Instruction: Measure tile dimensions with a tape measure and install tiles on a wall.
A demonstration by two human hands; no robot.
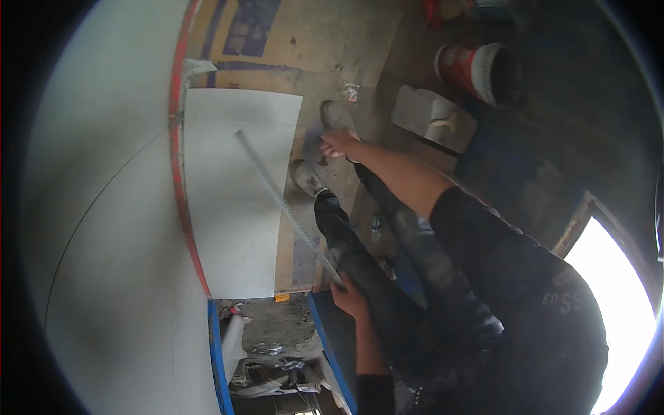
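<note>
Our right arm (404, 168) reaching far out from short dark sleeve (470, 221), elbow nearly straight, forearm bare. Right hand (340, 142) at far end, over our right foot (337, 114), fingers bent; whether gripping, we cannot tell. Our left arm (370, 346) shorter in view, coming up from lower edge, forearm bare. Left hand (351, 299) beside our left leg (356, 252), fingers curled in grip. Torso (546, 311) bent forward, legs stretched ahead.
</note>
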